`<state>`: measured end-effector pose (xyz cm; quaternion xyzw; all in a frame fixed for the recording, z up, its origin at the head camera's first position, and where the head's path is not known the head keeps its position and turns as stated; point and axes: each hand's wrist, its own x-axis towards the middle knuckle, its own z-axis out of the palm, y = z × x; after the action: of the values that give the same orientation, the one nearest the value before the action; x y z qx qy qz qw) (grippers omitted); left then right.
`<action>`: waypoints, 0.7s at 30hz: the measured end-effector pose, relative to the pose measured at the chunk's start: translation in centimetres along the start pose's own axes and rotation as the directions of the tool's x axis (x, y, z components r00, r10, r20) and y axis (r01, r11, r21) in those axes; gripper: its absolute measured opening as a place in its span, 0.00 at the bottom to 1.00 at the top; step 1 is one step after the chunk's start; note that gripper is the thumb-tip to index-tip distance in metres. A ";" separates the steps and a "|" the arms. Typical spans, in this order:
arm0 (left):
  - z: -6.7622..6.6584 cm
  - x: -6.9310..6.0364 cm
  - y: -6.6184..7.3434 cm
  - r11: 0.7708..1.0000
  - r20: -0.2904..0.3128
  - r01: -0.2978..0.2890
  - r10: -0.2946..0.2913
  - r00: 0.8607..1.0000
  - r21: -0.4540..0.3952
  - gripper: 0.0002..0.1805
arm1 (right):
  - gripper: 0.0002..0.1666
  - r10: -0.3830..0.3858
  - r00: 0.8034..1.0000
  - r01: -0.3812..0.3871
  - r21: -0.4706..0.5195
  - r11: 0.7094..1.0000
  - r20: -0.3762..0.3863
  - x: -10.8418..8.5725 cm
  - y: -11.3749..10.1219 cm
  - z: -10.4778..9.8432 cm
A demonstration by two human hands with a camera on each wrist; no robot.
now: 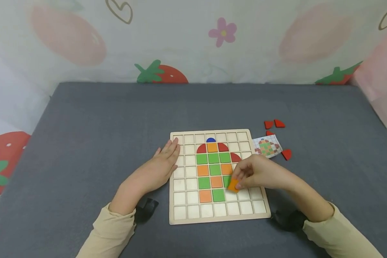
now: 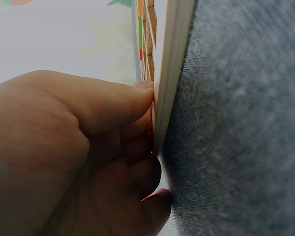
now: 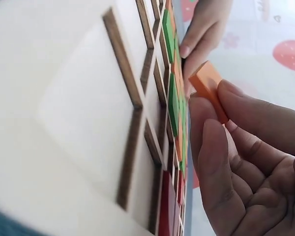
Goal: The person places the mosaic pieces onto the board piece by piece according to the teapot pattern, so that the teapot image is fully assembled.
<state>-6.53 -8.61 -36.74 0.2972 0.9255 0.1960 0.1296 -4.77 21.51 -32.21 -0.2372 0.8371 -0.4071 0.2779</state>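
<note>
A wooden grid board lies on the table, with green, orange and red tiles and one blue tile in its cells. My right hand pinches an orange square tile between thumb and fingers. That tile is tilted, just over the board's lower right part, beside a green tile. Along the board's left rim lies my left hand, its fingers stretched out over the edge. In the left wrist view its thumb touches the rim.
A printed pattern card sticks out from the board's right side, partly covered by the right hand. Several loose red quarter-round pieces lie around the card on the grey table. A patterned curtain hangs behind the table.
</note>
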 end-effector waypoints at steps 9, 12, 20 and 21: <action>0.3 0.0 0.0 1.000 -0.006 -0.006 0.006 1.000 0.007 0.30 | 0.05 -0.003 1.000 0.003 -0.017 1.000 0.001 0.0 0.5 0.8; 0.3 0.0 0.1 1.000 -0.007 -0.007 0.007 1.000 0.011 0.30 | 0.04 -0.008 1.000 0.008 -0.036 0.999 -0.001 -0.1 0.6 0.8; 0.0 0.0 0.1 1.000 -0.016 -0.013 0.013 1.000 0.012 0.30 | 0.02 -0.030 1.000 0.029 -0.065 0.997 -0.004 -0.1 0.8 0.8; -0.1 0.0 0.1 1.000 -0.019 -0.014 0.014 1.000 0.014 0.30 | 0.01 -0.028 1.000 0.028 -0.066 0.997 -0.006 0.0 0.9 0.9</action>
<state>-6.47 -8.53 -36.63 0.3027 0.9259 0.1930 0.1173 -4.34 21.50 -33.37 -0.2567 0.8476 -0.3839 0.2612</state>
